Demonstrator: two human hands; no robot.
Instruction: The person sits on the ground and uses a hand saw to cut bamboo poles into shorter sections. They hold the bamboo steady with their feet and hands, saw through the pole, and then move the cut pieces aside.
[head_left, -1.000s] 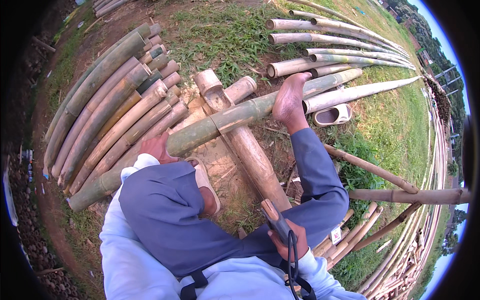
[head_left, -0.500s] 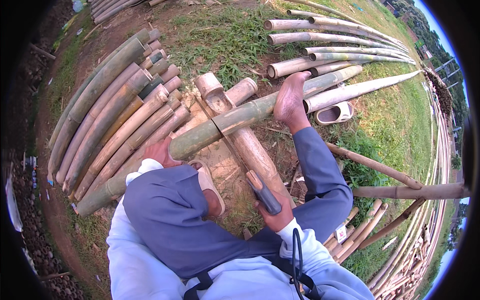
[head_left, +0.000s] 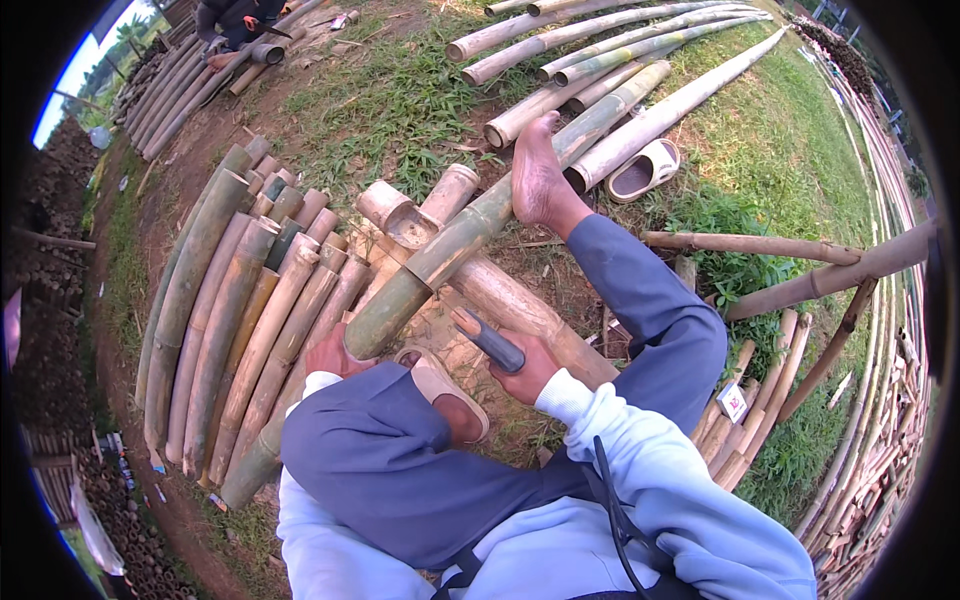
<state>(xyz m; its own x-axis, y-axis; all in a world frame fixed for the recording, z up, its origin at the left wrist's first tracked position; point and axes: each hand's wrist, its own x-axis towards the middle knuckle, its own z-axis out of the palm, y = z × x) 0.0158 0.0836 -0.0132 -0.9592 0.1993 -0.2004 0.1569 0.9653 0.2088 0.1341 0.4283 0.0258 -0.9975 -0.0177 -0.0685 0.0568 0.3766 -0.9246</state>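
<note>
A thick green bamboo pole (head_left: 465, 230) slants across the middle, with a dark cut line across it towards its near end. My left hand (head_left: 338, 352) grips that near end, its fingers partly hidden. My right hand (head_left: 527, 368) is closed round the dark grip of a hand saw (head_left: 490, 342), just right of the cut; the blade hardly shows. Under the pole lie a thick pale bamboo log (head_left: 515, 300) and a shorter notched piece (head_left: 395, 212), crossing as a support. My bare right foot (head_left: 543, 178) presses on the pole farther up.
Several cut bamboo lengths (head_left: 215, 320) lie stacked on the left. Long bamboo poles (head_left: 600, 40) spread over the grass at the far right, near a loose sandal (head_left: 643, 170). A bamboo frame (head_left: 835, 275) stands to the right. Another person (head_left: 235, 25) works by poles at the upper left.
The view has turned, bringing another person into sight. My right hand has pushed the saw forward, its handle now nearer the pole. My left hand stays on the pole's end.
</note>
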